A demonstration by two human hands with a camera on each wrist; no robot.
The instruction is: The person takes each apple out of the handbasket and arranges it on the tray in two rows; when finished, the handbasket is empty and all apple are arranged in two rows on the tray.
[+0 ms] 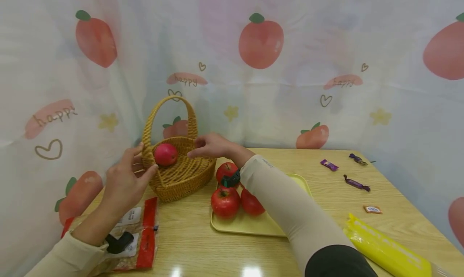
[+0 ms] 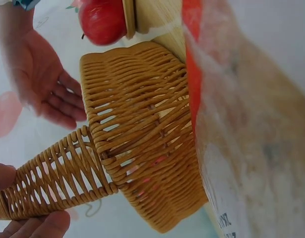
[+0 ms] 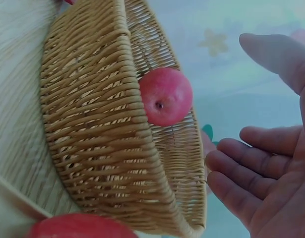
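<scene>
A wicker basket (image 1: 185, 188) with a tall arched handle (image 1: 148, 136) stands on the table, one red apple (image 1: 166, 154) lying inside toward its left end. My left hand (image 1: 125, 182) holds the near side of that handle, thumb in front and fingers behind; the left wrist view shows fingertips on both sides of the handle (image 2: 55, 173). Over the basket's right side hovers my right hand (image 1: 214, 145), its fingers loosely extended around nothing. In the right wrist view the right palm (image 3: 286, 198) faces the basket, apart from the apple (image 3: 167, 96).
Red apples (image 1: 225, 202) sit on a yellow tray (image 1: 250, 228), partly under my right forearm. A red-edged clear bag (image 1: 146, 244) lies beneath my left wrist. Wrapped candies (image 1: 357, 183) and a yellow package (image 1: 388, 247) lie at the right. A printed curtain (image 1: 224, 27) hangs behind.
</scene>
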